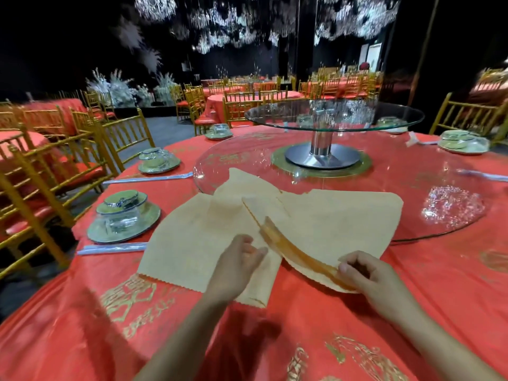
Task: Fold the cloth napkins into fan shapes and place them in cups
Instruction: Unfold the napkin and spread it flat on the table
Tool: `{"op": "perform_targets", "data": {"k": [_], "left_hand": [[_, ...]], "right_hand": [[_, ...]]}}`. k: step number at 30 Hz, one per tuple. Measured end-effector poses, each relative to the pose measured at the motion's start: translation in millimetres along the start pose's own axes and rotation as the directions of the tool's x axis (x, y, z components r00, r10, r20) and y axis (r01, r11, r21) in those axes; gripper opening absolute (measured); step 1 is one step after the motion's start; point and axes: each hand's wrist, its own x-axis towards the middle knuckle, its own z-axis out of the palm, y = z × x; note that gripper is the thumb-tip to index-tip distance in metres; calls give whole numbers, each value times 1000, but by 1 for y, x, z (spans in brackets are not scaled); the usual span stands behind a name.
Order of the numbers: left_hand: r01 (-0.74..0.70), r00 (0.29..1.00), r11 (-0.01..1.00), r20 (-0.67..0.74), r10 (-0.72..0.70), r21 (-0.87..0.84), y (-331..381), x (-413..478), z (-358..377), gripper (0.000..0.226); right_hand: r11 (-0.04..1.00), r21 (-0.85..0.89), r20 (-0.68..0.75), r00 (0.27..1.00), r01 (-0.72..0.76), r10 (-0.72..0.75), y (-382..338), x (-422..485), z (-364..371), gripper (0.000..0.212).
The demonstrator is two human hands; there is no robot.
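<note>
Napkin (338, 215): beige cloth, lying on the red-covered desk (439, 284) straight ahead. Its far part rests on the rim of the glass turntable (453, 188). A second beige sheet (181, 243) lies flat just to its left, and the two overlap in the middle.

Fold (299, 254): one narrow pleat is raised along the napkin's near-left edge. Its long axis runs on a diagonal, from far-left to near-right.

Right grip (365, 273): thumb and curled fingers pinch the near end of the pleat and lift it slightly off the desk.

Left grip (236, 265): fingers are curled, with the tips at the side of the pleat toward its far end. They are blurred, so I cannot tell whether they pinch the cloth or only touch it.

Stage (judgement): pleating looks barely begun, with one fold made and most of the cloth still flat beyond it, up and to the right.

Key relation: the unfolded cloth lies away from both grips, across the pleat. The next fold would have to be gathered along the same diagonal, with the right grip at the near end and the left nearer the far end.

Cup (123, 213): upside down on a plate (96, 233), well to the left. It is nearer the left grip and no napkin is in it yet.
</note>
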Motion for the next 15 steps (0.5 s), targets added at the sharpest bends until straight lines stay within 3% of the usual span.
{"op": "perform_targets", "data": {"k": [3, 5, 7, 12, 15], "left_hand": [[208, 975, 890, 160, -154, -407, 7, 4, 21, 43], [281, 957, 804, 211, -198, -524, 13, 7, 27, 27], [273, 959, 813, 216, -185, -514, 19, 5, 31, 12], [253, 965, 937, 128, -228, -242, 12, 13, 45, 14], [83, 996, 992, 38, -80, -93, 15, 5, 54, 19]], "right_hand": [[1000, 17, 25, 1000, 1, -1, -1, -12, 9, 18], [999, 38, 40, 999, -16, 15, -2, -20, 14, 18], [999, 35, 50, 998, -33, 32, -2, -26, 18, 20], [997, 14, 93, 992, -82, 81, -8, -29, 25, 8], [994, -64, 83, 992, -89, 94, -17, -18, 37, 35]]}}
